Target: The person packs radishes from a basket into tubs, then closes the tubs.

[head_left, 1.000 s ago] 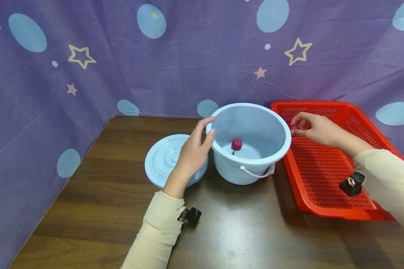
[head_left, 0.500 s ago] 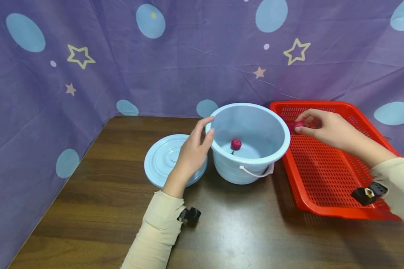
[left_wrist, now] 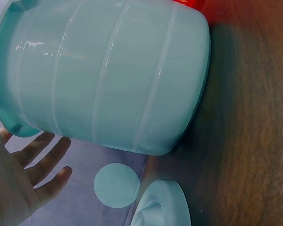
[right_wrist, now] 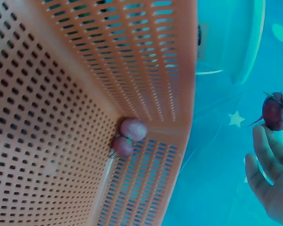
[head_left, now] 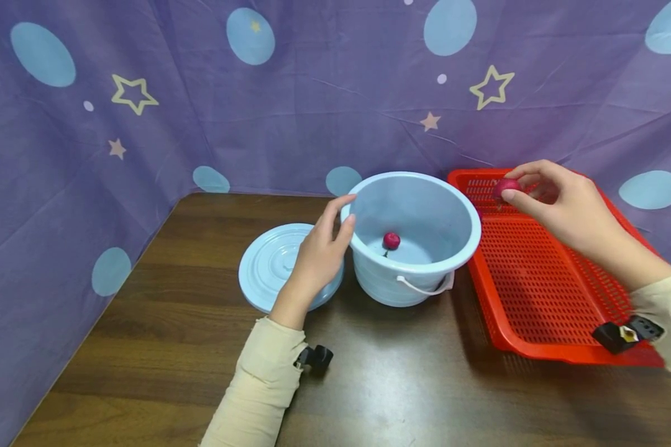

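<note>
In the head view my right hand (head_left: 565,198) pinches a red radish (head_left: 506,187) between thumb and fingertips, above the back of the red basket (head_left: 500,310). Its thin root hangs out in the right wrist view, where the radish (right_wrist: 274,112) is at the right edge. Two more radishes (right_wrist: 128,136) lie together in a basket corner. My left hand (head_left: 320,254) touches the rim of the light blue bucket (head_left: 402,285) at its left side, fingers spread and fairly straight. One radish (head_left: 391,241) lies on the bucket's floor, its root toward the front.
A light blue lid (head_left: 268,267) lies on the wooden table (head_left: 162,347) left of the bucket, partly behind my left forearm. The bucket's white handle (head_left: 425,288) hangs down at the front. The basket stands close by on the right. A purple curtain (head_left: 313,112) hangs behind.
My right hand has lifted the radish from the basket's back left corner, up and slightly right. The left hand and the bucket have stayed in place.
</note>
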Tool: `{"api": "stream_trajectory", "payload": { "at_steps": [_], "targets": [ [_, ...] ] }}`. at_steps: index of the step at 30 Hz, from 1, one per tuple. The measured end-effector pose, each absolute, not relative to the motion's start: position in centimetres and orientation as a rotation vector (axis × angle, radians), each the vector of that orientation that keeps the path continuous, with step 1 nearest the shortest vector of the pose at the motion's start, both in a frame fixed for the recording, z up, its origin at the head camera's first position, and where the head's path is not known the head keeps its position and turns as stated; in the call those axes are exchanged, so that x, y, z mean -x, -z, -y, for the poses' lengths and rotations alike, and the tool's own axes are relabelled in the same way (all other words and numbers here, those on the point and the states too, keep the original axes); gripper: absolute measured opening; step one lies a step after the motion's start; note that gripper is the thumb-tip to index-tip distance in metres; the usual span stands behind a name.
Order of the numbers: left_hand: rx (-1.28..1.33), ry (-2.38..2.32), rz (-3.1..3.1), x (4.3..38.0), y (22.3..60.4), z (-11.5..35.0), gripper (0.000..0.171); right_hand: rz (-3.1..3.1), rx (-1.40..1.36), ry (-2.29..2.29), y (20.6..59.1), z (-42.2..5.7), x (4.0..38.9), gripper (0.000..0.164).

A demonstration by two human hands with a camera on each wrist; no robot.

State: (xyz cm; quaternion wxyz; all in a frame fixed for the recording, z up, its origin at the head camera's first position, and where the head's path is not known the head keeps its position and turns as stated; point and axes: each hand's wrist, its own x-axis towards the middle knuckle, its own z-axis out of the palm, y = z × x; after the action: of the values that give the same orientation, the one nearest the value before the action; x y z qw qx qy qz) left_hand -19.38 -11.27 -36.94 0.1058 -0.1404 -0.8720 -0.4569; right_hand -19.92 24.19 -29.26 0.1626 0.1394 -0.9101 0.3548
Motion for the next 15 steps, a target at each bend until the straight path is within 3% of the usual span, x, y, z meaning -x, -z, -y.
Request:
{"api": "stream_trajectory", "payload": {
  "at_steps": [15],
  "targets": [
    [0.426, 1.348, 2.568, 19.5, 37.1, 11.3, 0.048, 2.537, -0.686, -1.122, 27.5, -21.6, 18.4, 0.033]
  ]
}}
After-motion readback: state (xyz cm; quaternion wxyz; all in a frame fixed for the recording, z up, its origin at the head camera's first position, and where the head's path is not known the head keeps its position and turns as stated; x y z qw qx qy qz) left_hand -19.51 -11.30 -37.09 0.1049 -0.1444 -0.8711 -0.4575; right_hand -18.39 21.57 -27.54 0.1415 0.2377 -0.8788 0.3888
